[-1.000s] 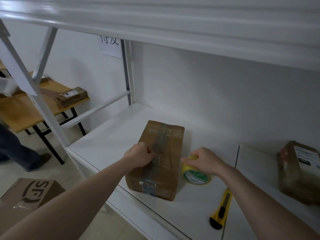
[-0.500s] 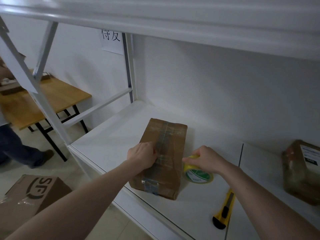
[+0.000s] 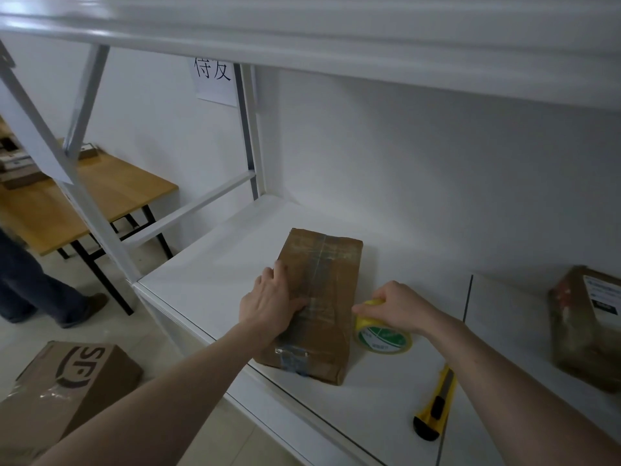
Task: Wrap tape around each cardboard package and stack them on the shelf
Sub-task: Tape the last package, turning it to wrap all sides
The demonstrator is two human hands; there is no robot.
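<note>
Second package (image 3: 588,326) cut off at right edge, its label (image 3: 603,295) too blurred to read

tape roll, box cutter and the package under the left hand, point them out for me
tape roll (image 3: 383,338), head view, on its green and white printed face
box cutter (image 3: 437,400), head view, on the middle of its yellow handle
package (image 3: 322,264), head view, on its taped top face beyond the hand

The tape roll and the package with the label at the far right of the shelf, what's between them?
In the head view, only bare white shelf and its dark seam lie between the tape roll and the labelled package.
</note>
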